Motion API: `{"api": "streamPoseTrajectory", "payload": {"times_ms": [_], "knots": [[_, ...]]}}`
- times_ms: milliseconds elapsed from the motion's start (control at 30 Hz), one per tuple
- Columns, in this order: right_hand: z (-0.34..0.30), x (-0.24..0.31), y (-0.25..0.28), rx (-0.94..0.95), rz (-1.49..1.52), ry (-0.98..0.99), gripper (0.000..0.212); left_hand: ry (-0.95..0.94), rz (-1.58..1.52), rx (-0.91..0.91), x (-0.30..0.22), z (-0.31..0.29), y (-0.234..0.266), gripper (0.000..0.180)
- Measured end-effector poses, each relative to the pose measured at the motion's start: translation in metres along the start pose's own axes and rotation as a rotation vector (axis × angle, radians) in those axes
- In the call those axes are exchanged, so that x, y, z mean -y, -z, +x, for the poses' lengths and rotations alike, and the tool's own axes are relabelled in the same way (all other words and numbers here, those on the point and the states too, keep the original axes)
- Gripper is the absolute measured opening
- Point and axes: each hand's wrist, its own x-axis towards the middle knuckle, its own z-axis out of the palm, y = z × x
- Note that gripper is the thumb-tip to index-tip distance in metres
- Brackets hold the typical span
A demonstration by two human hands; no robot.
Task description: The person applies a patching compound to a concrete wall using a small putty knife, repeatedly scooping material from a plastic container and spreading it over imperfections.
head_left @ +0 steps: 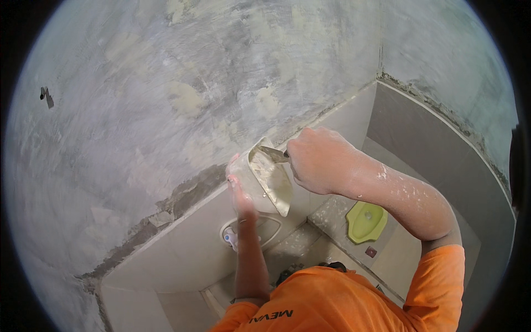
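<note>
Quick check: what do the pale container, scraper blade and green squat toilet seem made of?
Pale container: probably plastic, matte; walls look thin and smooth.
Scraper blade: likely metal; dull grey, thin and flat.
Green squat toilet: perhaps glazed ceramic or plastic; smooth, evenly coloured.

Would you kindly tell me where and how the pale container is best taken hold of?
Probably by the outer wall of the pale container, from the left, where the left hand supports it. That broad side leaves room for the fingers, while the open mouth faces right, with pale material inside and the right hand holding a metal blade there.
</note>
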Motion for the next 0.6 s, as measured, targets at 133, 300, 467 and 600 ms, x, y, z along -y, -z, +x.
{"api": "streamPoseTrajectory", "payload": {"times_ms": [133, 300, 467, 600], "knots": [[0.002, -0.006, -0.018, -0.024, 0.095, -0.066, 0.022, -0.070, 0.031, 0.005, 0.002, -0.006, 0.000, 0.067], [0.006, -0.003, -0.024, 0.039, 0.193, -0.133, 0.024, -0.022, -0.103, 0.014, 0.031, -0.010, 0.021, 0.070], [0.008, -0.008, -0.035, -0.023, 0.176, -0.124, 0.024, 0.134, -0.284, 0.004, 0.033, -0.005, 0.014, 0.072], [0.007, -0.011, -0.028, 0.015, 0.186, -0.117, 0.023, 0.205, -0.363, 0.015, 0.036, -0.004, 0.007, 0.073]]}}
